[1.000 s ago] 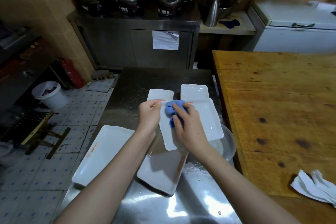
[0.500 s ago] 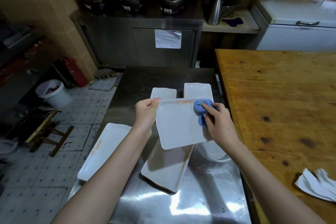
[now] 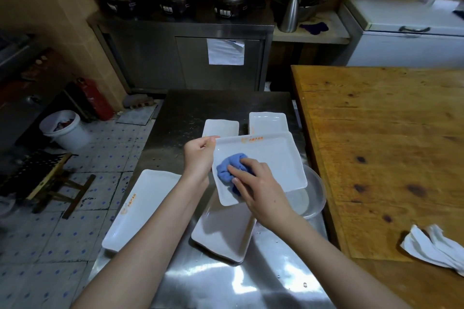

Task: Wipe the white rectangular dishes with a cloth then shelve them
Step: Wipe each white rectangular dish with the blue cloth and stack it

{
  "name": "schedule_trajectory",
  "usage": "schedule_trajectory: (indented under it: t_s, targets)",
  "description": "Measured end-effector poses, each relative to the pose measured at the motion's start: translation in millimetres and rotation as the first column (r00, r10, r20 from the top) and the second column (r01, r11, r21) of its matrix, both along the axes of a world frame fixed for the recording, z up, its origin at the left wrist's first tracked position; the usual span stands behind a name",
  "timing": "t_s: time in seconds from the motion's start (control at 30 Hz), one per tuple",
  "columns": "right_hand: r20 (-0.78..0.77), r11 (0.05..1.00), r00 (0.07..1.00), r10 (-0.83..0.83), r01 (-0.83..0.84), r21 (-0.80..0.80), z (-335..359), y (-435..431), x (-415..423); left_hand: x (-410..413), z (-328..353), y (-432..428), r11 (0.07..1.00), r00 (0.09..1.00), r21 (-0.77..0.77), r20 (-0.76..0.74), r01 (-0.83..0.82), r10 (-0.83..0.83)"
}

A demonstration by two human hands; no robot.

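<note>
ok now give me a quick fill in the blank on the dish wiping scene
The right hand holds a ____ cloth against the held dish.
The left hand grips that dish's ____ edge.
The dish bears ____ lettering near its far rim.
Missing words: blue; left; orange.

The left hand (image 3: 199,155) holds up a white rectangular dish (image 3: 273,158) by its edge while the right hand (image 3: 261,190) presses a bunched blue cloth (image 3: 229,170) on it, maybe rubbing.
</note>
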State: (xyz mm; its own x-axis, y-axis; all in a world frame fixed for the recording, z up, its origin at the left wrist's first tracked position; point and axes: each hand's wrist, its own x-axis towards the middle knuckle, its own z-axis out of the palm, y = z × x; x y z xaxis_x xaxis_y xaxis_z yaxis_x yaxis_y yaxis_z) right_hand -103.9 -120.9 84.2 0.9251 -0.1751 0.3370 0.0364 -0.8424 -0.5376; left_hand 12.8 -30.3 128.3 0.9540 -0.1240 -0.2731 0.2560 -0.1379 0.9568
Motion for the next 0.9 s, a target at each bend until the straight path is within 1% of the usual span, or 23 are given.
schedule_trajectory:
  t_s: [0.1, 0.23, 0.37, 0.47, 0.57, 0.63, 0.73, 0.83, 0.9]
  targets:
    - [-0.004, 0.999, 0.999, -0.046, 0.046, -0.004, -5.2, -13.8, -6.5, 1.2, -0.4, 3.5, 1.000, 1.000, 0.001, -0.013, -0.006, 0.006]
    - [-0.003, 0.982, 0.983, -0.185, 0.185, 0.048, -11.4, -42.8, -14.6, 4.0, 0.3, 9.3, 1.000, 1.000, 0.003, -0.019, 0.002, -0.002]
    - [-0.036, 0.934, 0.948, -0.316, 0.317, 0.162, -10.8, -56.5, -16.0, 4.9, -0.7, 12.5, 1.000, 1.000, -0.003, -0.021, 0.015, -0.015]
    - [-0.024, 0.910, 0.932, -0.362, 0.358, 0.207, -6.6, -45.4, -13.2, 3.1, 1.9, 12.0, 1.000, 1.000, -0.015, -0.027, 0.011, -0.011]
    - [-0.001, 0.938, 0.955, -0.296, 0.291, 0.190, -2.7, -24.4, -11.1, 1.3, 4.3, 10.8, 1.000, 1.000, -0.018, -0.029, 0.000, -0.001]
    - [0.016, 0.965, 0.978, -0.208, 0.202, 0.164, -1.2, -7.6, -9.7, -0.2, 4.1, 9.6, 1.000, 0.999, -0.027, -0.036, -0.003, 0.002]
    - [0.036, 0.996, 0.998, -0.050, 0.047, 0.076, 0.4, 17.2, -9.8, -3.8, 2.0, 7.3, 0.999, 0.999, -0.029, -0.028, -0.031, 0.030]
    - [0.005, 0.998, 0.999, 0.047, -0.047, 0.038, -1.5, 26.0, -13.1, -7.0, -0.1, 10.1, 0.998, 0.998, 0.002, -0.012, -0.059, 0.059]
    - [-0.002, 0.995, 0.995, 0.097, -0.097, 0.015, -4.6, 19.5, -16.9, -9.1, -0.3, 13.4, 0.998, 0.998, -0.019, -0.028, -0.061, 0.061]
